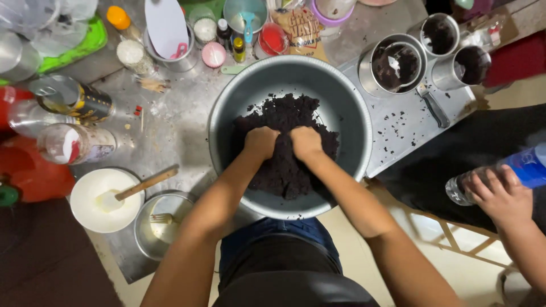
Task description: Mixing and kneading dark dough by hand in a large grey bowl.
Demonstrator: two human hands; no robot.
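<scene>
Left hand (260,142): fist clenched, knuckles pressed into the dark crumbly dough (284,165).
Right hand (306,142): likewise clenched; whether either fist encloses dough, I cannot tell.
Dough: under both fists, inside 1 grey bowl (227,113).

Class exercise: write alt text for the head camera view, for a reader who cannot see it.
Seen from above, a person's left hand and right hand, both fisted, press into a dark crumbly mass in a large metal bowl. Jars, cups and tins crowd the table; another person's hand holds a plastic bottle at right.

Fingertips of both hands hidden in dark crumb mixture (284,153).
</scene>
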